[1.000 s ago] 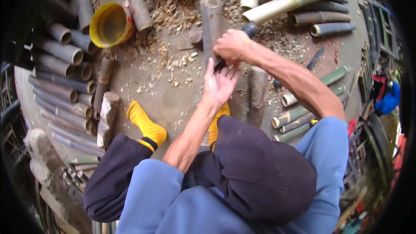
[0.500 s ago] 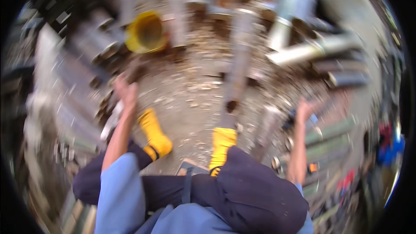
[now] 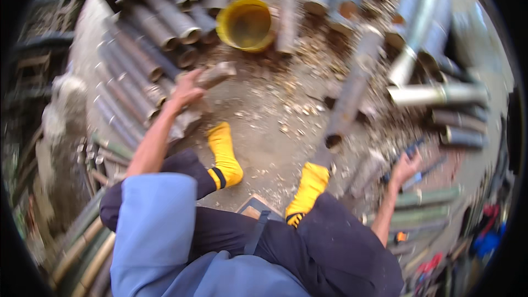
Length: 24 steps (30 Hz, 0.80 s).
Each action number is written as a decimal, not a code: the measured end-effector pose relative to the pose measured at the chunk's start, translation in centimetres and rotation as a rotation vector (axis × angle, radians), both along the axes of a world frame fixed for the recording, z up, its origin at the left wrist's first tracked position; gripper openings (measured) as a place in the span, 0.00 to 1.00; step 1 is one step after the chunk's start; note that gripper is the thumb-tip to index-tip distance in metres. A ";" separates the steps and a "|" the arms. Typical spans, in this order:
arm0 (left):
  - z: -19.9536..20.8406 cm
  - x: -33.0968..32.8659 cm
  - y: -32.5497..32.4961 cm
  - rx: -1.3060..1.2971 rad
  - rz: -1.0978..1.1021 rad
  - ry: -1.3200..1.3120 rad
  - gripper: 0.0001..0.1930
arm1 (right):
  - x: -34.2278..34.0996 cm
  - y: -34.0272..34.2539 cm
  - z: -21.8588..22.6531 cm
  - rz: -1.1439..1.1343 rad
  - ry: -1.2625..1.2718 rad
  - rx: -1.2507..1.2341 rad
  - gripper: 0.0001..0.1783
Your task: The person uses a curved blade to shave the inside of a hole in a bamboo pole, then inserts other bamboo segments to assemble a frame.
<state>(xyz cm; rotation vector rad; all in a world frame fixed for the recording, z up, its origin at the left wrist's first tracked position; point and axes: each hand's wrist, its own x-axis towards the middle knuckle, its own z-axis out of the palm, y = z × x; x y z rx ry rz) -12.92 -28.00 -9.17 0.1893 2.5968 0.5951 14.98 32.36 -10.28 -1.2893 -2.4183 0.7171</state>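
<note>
Short brown log [image 3: 219, 75] touched by the left hand [image 3: 188, 90], just on the near side of the yellow bucket [image 3: 222, 26].
It is probably best gripped mid-length; its surface looks rough. Well right of the bucket, a dark tool [image 3: 412, 146] is met by the right hand [image 3: 405, 168]; neither grip's closure can be told through blur.

a grey-brown floor [image 3: 261, 151] littered with pale chips [image 3: 285, 128]; rough pale block [image 3: 65, 104] at left.

Soft daylight covers the ground [image 3: 261, 143], motion blur smears the upper right, and fisheye edges curve into black.
</note>
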 end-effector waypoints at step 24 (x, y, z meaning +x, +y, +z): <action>8.9 19.1 32.0 1.168 -0.162 0.092 0.27 | -0.7 -16.6 1.4 0.644 0.431 -0.517 0.20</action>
